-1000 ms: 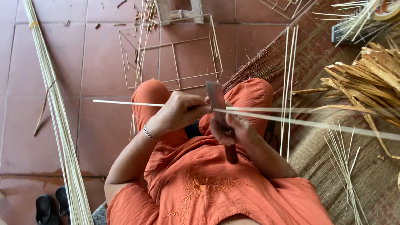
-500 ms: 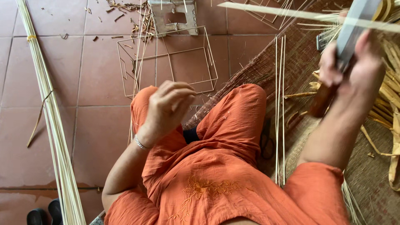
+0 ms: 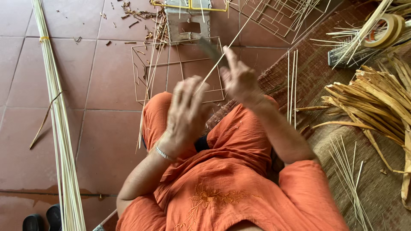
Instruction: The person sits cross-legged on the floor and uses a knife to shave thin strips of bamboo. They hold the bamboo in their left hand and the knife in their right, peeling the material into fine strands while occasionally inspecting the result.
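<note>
With the right hand [image 3: 240, 81] gripping a blurred knife [image 3: 210, 49] just beyond the knees and the left hand [image 3: 186, 112], fingers loosely spread, barely touching the thin bamboo strip [image 3: 233, 42] slanting far-right, the blade could slip and nick those fingers.

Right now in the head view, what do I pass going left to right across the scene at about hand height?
Long bundle of pale sticks → left hand → right hand gripping a knife → upright thin sticks on the woven mat → pile of dried strips.
</note>
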